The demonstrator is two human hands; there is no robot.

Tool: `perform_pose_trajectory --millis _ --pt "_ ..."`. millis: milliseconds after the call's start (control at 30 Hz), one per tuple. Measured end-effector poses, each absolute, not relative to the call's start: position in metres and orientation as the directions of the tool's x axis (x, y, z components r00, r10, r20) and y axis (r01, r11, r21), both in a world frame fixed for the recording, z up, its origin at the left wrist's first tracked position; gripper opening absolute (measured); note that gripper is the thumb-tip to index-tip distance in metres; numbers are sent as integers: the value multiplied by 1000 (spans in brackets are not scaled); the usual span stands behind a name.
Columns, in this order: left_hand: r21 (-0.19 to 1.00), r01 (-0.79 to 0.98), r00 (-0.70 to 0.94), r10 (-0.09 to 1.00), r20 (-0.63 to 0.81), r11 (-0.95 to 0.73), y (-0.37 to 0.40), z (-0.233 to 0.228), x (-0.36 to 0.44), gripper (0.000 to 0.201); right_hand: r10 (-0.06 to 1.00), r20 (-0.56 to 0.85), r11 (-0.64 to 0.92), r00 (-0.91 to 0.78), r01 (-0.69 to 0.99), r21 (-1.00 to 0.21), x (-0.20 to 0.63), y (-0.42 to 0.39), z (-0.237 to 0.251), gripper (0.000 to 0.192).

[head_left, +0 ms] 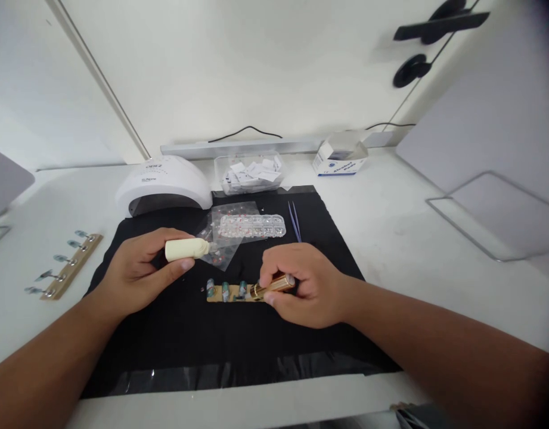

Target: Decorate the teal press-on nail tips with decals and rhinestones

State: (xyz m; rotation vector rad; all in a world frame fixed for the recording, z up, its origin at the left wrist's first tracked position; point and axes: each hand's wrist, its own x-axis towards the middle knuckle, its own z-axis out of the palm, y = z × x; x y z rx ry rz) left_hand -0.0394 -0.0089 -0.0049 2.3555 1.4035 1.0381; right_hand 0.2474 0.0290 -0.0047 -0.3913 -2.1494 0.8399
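My left hand (142,271) is closed around a pale cream nail polish bottle (180,249), which lies nearly level with its neck to the right. Between the thumb and fingers of my right hand (307,286) is a gold-handled nail polish brush (273,287), pointing left. Its tip is over or on the false nails at the middle of a short wooden strip (217,294); whether it touches cannot be made out. Blue-green false nails (225,291) stand in a row on that strip, the right end hidden by my right hand.
Beyond my hands on the black mat (176,351) are a clear compartment case (274,226), plastic sheets (225,256) and purple tweezers (294,221). A white nail lamp (167,179), a tub of white pads (250,173) and a box (340,158) stand behind. Another nail rack (73,268) is left.
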Motion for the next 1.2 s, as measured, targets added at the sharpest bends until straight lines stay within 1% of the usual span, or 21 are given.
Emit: perform_pose_trajectory --millis 33,67,167,233,333,367,467,500,533,600,667,800,833,967,1000,1100,1133,1200 --pt "503 688 298 835 463 -524 -9 -5 -40 22 515 563 739 -647 2 -674 247 29 -5 7" --pt "504 686 298 835 463 -525 -9 -5 -40 22 534 550 732 -642 25 -681 248 30 -5 7" --pt "513 676 300 833 465 -530 -9 -4 -40 22 618 476 680 -626 120 -724 249 31 -5 6" --pt "517 675 305 838 453 -525 -8 -4 -40 22 598 485 689 -637 101 -717 248 31 -5 6" --pt "512 685 306 843 443 -518 -8 -5 -41 21 522 556 741 -646 22 -671 247 29 -6 5" --pt "510 687 307 843 442 -518 -8 -5 -41 21 527 558 745 -641 32 -666 246 29 -6 5" --pt "509 687 310 843 441 -519 -8 -5 -42 20 597 510 708 -619 108 -698 247 29 -5 6" --pt "512 690 307 847 434 -512 -9 -4 -42 20 606 503 699 -616 111 -706 247 29 -4 6" --pt "517 697 300 857 419 -497 -9 -4 -42 20 596 511 703 -620 95 -704 247 29 -4 6" --pt "534 707 284 878 387 -464 -10 -3 -41 20 539 553 736 -635 37 -676 247 28 -4 5" --pt "552 707 269 891 367 -441 -10 -2 -41 21 509 571 760 -644 25 -649 247 28 -5 5" --pt "560 694 262 883 389 -453 -9 -4 -41 21 605 498 707 -622 132 -695 247 29 -6 6" --pt "557 693 263 880 395 -457 -9 -4 -41 21 610 490 700 -622 133 -702 247 29 -6 6" --pt "558 688 271 877 396 -464 -10 -3 -41 21 529 548 745 -648 47 -665 247 28 -5 4" --pt "560 686 270 878 395 -464 -10 -3 -41 21 533 544 743 -647 51 -667 247 28 -5 4" --pt "560 682 265 873 410 -470 -10 -3 -41 21 607 487 695 -628 121 -709 247 29 -5 5" --pt "559 682 264 871 414 -472 -9 -3 -41 20 613 482 688 -626 123 -715 248 29 -5 6" --pt "556 683 264 870 417 -474 -9 -4 -40 20 577 514 711 -635 81 -698 248 29 -4 5"
